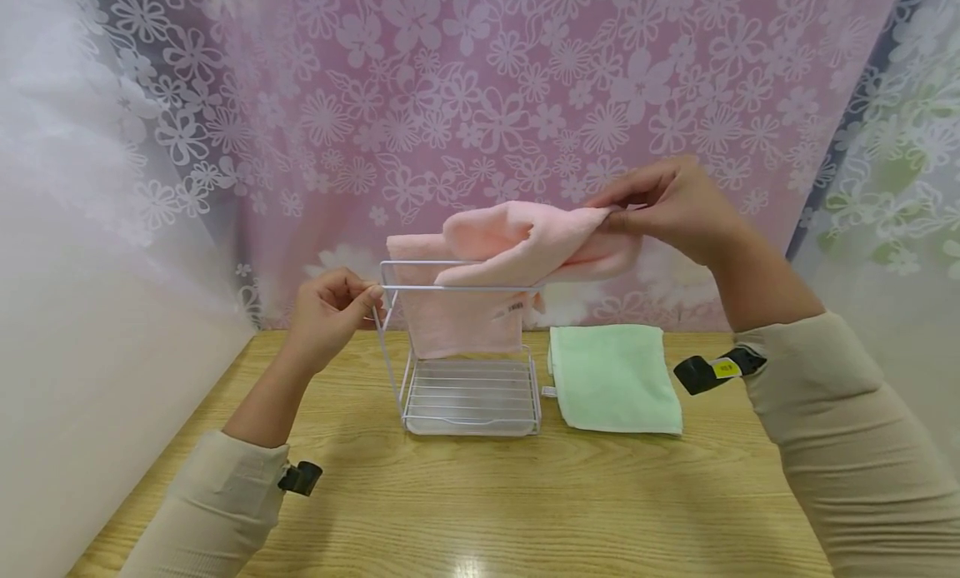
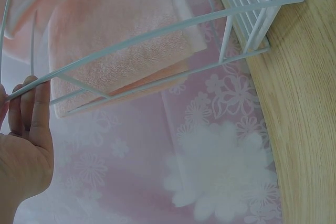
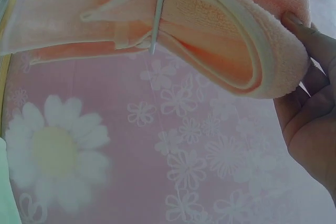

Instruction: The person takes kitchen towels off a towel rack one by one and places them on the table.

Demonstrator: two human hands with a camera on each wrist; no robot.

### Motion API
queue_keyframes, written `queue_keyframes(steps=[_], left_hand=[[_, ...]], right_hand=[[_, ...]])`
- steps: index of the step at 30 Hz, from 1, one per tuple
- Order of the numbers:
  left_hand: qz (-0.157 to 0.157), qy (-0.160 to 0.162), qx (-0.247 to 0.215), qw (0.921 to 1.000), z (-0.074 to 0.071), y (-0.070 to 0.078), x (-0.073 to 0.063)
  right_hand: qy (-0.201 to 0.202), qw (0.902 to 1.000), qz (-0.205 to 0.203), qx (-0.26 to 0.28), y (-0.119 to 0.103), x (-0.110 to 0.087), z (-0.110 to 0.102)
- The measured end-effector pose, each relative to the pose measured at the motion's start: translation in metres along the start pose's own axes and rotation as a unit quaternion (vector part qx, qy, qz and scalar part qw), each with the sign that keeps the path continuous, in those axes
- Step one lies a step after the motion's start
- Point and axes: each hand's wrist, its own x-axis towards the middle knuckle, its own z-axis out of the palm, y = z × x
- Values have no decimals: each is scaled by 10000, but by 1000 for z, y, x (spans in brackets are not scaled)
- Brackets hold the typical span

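A white wire rack (image 1: 465,417) with a slatted base stands on the table. Over its top bars hangs a pink towel (image 1: 480,324), part of it dangling inside the frame and part bunched above the rails. My left hand (image 1: 326,316) grips the rack's upper left corner; the left wrist view shows its fingers (image 2: 39,111) around the wire. At the upper right, my right hand (image 1: 678,211) pinches the bunched end of the pink towel. In the right wrist view that towel end (image 3: 286,66) forms a loose loop beyond the rack's wire.
A folded light green towel (image 1: 618,380) with a small white tag lies on the wooden table (image 1: 480,503), just right of the rack. Behind hangs a pink curtain (image 1: 487,103) with white flowers. White sheeting (image 1: 112,270) borders the left side.
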Motion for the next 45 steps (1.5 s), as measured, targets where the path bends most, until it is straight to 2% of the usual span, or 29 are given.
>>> queue_keyframes(steps=[7,20,28,35,45], left_hand=[[-26,9,-19,10000,0,0,0],[-48,24,-17,10000,-2,-1,-1],[-58,-9,16,10000,0,0,0],[-115,5,-10,9999,0,-1,0],[-60,-42,-54,10000,-1,-1,1]], right_hand=[[7,9975,-124,695,4,-7,-13],[40,9873,-313,1558,9,-22,-24],[430,9817,-352,1819,9,-31,-31],[1141,9760,-359,1818,5,-35,-34],[1211,9694,-600,2049,10,-40,-42]])
